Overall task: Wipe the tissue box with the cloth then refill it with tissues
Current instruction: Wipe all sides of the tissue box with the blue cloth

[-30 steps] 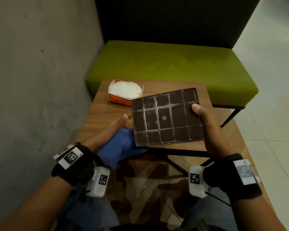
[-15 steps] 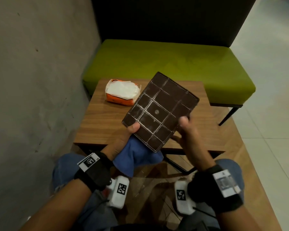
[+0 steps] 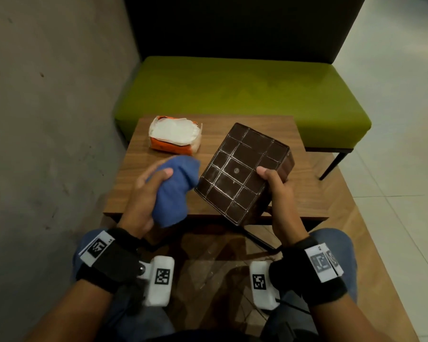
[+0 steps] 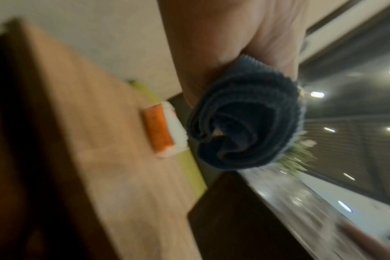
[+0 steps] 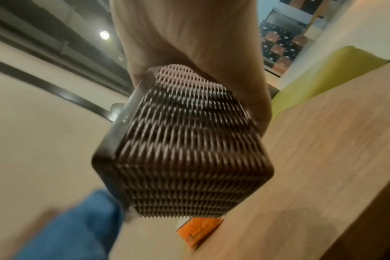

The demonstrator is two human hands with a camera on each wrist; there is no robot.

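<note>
The right hand (image 3: 279, 193) clamps the brown tissue box (image 3: 242, 174) at its 4 o'clock edge, tilted above the table (image 3: 232, 124); a one-sided hold could let it slip. The left hand (image 3: 146, 193), at the box's 9 o'clock, is bunched round the blue cloth (image 3: 176, 186), just beside the box

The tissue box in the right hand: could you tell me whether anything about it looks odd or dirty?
The tissue box is held upside down and tilted by the right hand; whitish residue lines its base grooves. The cloth in the left hand is not touching it.
</note>
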